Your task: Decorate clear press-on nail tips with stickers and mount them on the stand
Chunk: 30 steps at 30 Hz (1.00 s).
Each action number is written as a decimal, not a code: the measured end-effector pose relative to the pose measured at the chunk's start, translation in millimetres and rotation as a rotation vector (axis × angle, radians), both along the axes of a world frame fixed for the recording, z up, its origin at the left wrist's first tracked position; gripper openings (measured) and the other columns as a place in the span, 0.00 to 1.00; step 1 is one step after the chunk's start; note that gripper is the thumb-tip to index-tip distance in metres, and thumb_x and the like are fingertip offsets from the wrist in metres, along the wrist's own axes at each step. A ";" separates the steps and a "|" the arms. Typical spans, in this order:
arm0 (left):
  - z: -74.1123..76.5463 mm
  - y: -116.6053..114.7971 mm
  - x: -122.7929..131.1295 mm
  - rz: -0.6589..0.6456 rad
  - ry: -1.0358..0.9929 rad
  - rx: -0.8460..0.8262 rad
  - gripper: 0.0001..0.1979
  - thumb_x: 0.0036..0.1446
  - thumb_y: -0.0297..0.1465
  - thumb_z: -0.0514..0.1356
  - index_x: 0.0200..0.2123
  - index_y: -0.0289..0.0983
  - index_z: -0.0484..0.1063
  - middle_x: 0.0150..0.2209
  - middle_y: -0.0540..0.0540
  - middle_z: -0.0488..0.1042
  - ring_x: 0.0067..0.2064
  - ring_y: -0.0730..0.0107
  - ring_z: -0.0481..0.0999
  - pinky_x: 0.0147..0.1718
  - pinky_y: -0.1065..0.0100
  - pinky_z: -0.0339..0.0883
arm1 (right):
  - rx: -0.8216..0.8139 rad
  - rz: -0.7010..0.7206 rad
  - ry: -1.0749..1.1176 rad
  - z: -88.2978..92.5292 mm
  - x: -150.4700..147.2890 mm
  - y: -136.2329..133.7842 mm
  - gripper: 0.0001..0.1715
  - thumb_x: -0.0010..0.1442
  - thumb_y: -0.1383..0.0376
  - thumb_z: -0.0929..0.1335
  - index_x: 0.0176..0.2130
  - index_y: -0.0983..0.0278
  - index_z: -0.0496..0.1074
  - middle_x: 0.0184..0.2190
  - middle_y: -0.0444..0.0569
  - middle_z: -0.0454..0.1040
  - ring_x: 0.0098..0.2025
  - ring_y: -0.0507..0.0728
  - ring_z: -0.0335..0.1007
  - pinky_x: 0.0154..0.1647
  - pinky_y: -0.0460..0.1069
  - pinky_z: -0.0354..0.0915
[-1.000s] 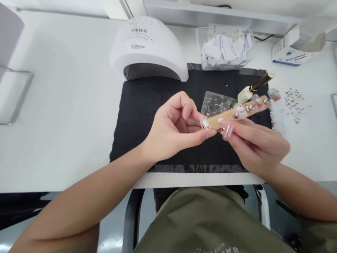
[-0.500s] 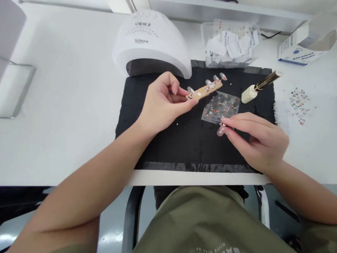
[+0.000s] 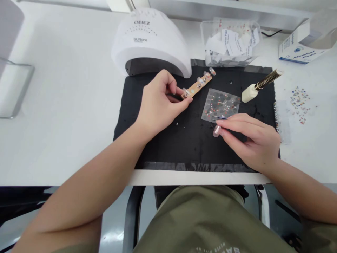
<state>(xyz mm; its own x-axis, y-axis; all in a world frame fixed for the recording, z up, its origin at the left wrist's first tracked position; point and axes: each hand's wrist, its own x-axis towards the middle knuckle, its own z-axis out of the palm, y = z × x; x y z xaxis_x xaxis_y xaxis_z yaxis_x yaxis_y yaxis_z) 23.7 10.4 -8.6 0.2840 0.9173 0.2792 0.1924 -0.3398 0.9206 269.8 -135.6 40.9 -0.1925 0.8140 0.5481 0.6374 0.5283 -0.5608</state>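
Note:
My left hand (image 3: 160, 105) pinches the near end of a wooden strip (image 3: 195, 89) between thumb and fingers. Along that strip stand several clear nail tips (image 3: 201, 81) on small metal posts, with a bare gap showing a pale round dot. Slim tweezers (image 3: 220, 118) sit in my right hand (image 3: 255, 140), their points over a clear sticker sheet (image 3: 223, 100) with red and white specks. A shiny pinkish nail tip (image 3: 217, 131) also sticks out from the same fingertips; its base is hidden.
A white nail lamp (image 3: 155, 44) stands behind the black mat (image 3: 179, 147). Right of the sheet is a cream polish bottle (image 3: 249, 93). Farther back are a clear bin of alcohol pads (image 3: 229, 63) and an open carton (image 3: 297, 52). Loose colourful bits (image 3: 300, 102) lie at the right.
My left hand has shifted the wooden strip left, away from the sticker sheet. My right hand has moved slightly left, carrying the tweezers and nail tip along.

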 end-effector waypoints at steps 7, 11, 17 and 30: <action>6.8 -2.9 -9.4 0.049 0.239 0.101 0.23 0.53 0.31 0.79 0.33 0.46 0.64 0.31 0.53 0.76 0.37 0.59 0.81 0.37 0.57 0.70 | 0.011 0.028 -0.005 -0.4 -0.9 2.6 0.18 0.72 0.72 0.77 0.53 0.51 0.89 0.43 0.44 0.92 0.42 0.58 0.90 0.49 0.54 0.86; 3.1 -2.7 -11.0 0.067 0.196 0.146 0.27 0.48 0.28 0.81 0.43 0.47 0.68 0.37 0.52 0.79 0.39 0.58 0.75 0.41 0.57 0.72 | 0.010 0.020 -0.012 -0.2 -1.8 2.2 0.16 0.72 0.72 0.77 0.52 0.52 0.89 0.44 0.44 0.92 0.42 0.58 0.91 0.49 0.55 0.87; 19.2 -16.4 -1.9 0.091 0.133 0.219 0.32 0.52 0.32 0.83 0.53 0.45 0.70 0.50 0.46 0.78 0.51 0.52 0.75 0.61 0.49 0.72 | -0.069 0.021 0.062 1.7 -1.2 2.3 0.14 0.74 0.72 0.75 0.50 0.53 0.88 0.43 0.43 0.92 0.43 0.56 0.91 0.49 0.53 0.87; 11.5 -12.9 -4.3 0.089 0.272 0.251 0.34 0.50 0.34 0.83 0.56 0.48 0.73 0.51 0.47 0.82 0.50 0.51 0.79 0.55 0.49 0.74 | -0.115 0.028 0.066 2.8 -0.3 2.8 0.13 0.74 0.72 0.76 0.50 0.54 0.87 0.45 0.43 0.92 0.42 0.56 0.91 0.50 0.52 0.86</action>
